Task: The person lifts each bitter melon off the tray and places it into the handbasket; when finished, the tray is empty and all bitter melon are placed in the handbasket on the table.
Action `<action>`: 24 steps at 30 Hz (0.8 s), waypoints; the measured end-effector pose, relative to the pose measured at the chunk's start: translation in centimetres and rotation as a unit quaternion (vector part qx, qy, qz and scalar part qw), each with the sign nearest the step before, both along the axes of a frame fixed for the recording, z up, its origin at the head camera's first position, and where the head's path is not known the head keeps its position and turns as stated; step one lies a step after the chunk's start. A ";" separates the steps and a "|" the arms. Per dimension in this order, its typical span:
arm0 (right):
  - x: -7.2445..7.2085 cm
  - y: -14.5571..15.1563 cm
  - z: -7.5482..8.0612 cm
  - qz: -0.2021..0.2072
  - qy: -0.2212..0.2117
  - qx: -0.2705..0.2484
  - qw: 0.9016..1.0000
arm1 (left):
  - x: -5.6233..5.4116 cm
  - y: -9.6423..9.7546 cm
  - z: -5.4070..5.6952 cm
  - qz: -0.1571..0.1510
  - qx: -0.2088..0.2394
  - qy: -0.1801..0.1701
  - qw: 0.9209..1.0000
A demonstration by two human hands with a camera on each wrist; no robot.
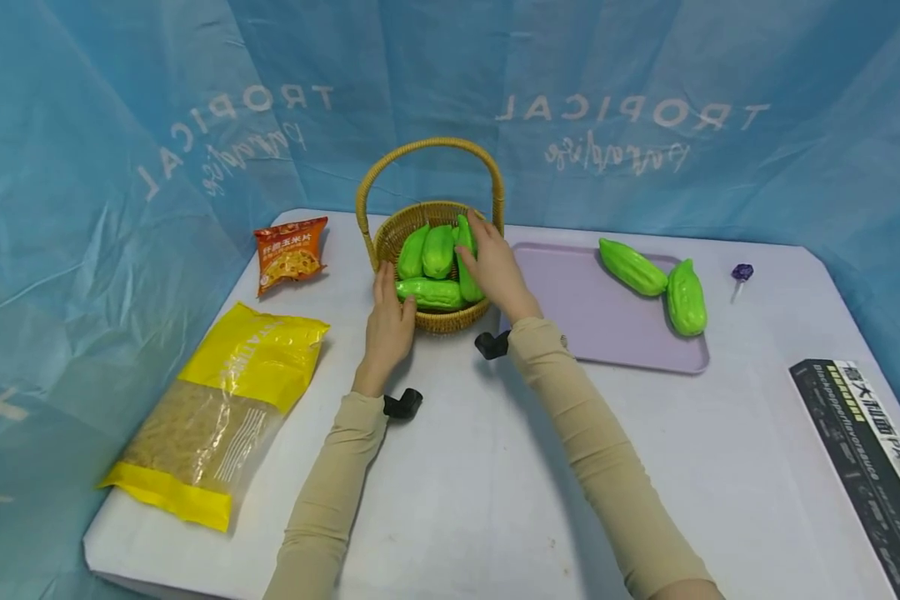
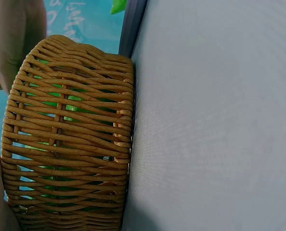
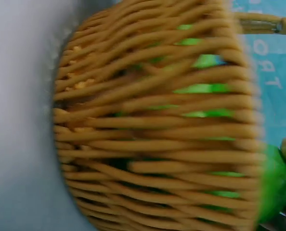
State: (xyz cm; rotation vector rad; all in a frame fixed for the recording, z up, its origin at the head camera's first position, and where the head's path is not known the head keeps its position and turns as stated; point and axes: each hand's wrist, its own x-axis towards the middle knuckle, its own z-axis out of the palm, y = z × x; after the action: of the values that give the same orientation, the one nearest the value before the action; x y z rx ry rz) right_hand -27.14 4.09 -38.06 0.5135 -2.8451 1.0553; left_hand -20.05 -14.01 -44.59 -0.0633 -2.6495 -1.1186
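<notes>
Head view shows my right hand (image 1: 501, 271) pinching the rightmost green vegetable (image 1: 468, 281) inside the basket (image 1: 440, 322) (probably light, firm, slightly slippery, best held mid-length), my left hand (image 1: 387, 331) spread against the basket.

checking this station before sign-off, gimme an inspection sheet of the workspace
Surface: white table, a few faint marks
Job's things: basket with at least four green fruits; two more on tray
Clutter: orange packet, yellow bag, lollipop, pasta box
Hands: left hand touches the basket's near left side; right hand holds a fruit in it
Cables: nothing seen
Surroundings: blue printed curtain
</notes>
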 end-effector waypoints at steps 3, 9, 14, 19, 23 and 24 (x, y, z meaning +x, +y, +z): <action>0.0 -0.4 -0.6 0.020 -0.004 0.068 0.997 | 0.0 0.1 -0.1 -0.001 0.001 -0.001 1.000; 0.4 -0.9 -1.3 0.051 0.007 0.121 0.991 | 0.0 0.0 0.0 0.000 -0.005 0.000 1.000; 0.5 -0.3 -1.4 0.047 -0.007 0.095 0.994 | -0.1 0.0 0.1 -0.003 -0.006 -0.007 1.000; 0.7 0.7 -1.4 0.052 -0.002 0.054 0.997 | -0.1 -0.1 0.0 -0.001 -0.005 0.000 1.000; 1.0 1.7 -0.9 0.057 0.009 0.041 0.997 | -0.1 -0.1 0.0 -0.001 0.001 0.000 1.000; 1.1 2.0 -0.8 0.058 0.010 0.039 0.997 | -0.1 -0.1 0.0 -0.001 0.000 -0.001 1.000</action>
State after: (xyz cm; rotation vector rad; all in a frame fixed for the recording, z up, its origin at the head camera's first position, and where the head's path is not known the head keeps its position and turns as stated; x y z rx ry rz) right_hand -26.07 6.14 -38.89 0.6992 -2.8794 0.9524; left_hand -20.11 -14.13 -44.61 -0.0642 -2.6514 -1.1208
